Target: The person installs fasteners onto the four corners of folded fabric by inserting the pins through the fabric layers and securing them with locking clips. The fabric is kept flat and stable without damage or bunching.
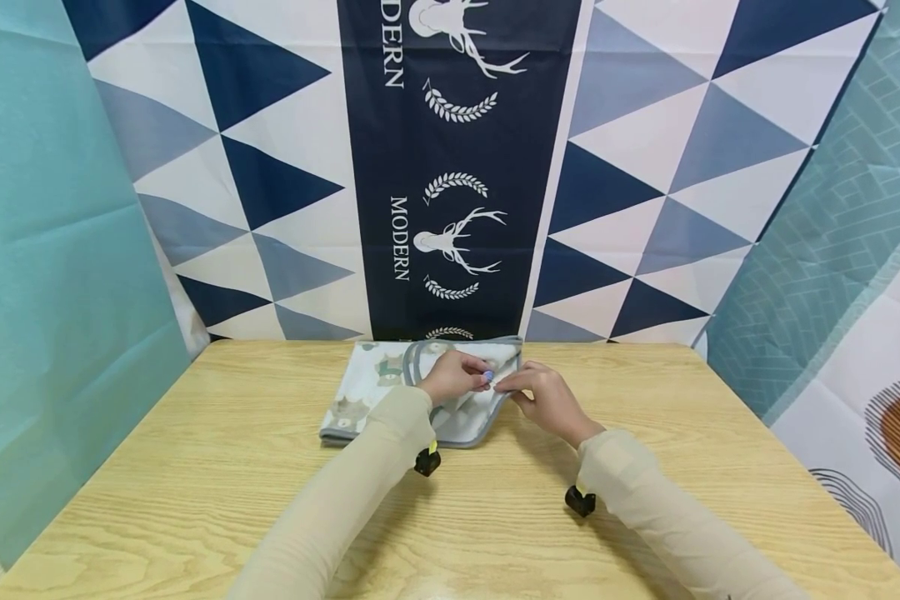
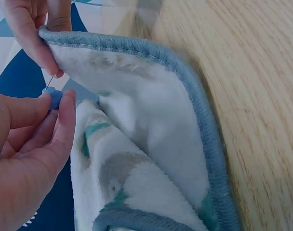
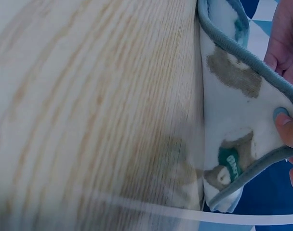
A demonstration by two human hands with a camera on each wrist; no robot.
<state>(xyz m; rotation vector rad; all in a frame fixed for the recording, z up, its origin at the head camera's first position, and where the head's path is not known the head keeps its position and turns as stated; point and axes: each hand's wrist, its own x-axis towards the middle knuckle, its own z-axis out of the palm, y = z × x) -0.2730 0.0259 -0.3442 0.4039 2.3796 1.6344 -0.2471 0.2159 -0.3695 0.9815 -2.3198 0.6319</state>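
Observation:
A white blanket (image 1: 360, 375) with grey-blue edging and bear prints lies folded at the table's far side. Its right corner is lifted. My left hand (image 1: 452, 377) pinches a small blue knob (image 2: 55, 97) between thumb and finger. A thin needle (image 2: 50, 82) runs from the knob up to the right fingertips. With thumb and fingers, my right hand (image 1: 549, 402) grips the blanket's edge (image 2: 113, 43). In the right wrist view a round blue piece (image 3: 281, 111) shows at the right thumb's tip, against the blanket's face.
The wooden table (image 1: 495, 533) stretches toward me under both forearms. Behind the blanket hangs a patterned cloth (image 1: 450, 167) with triangles and deer heads. Teal cloth (image 1: 60, 250) hangs along the left side. Each wrist carries a small black camera (image 1: 427, 461).

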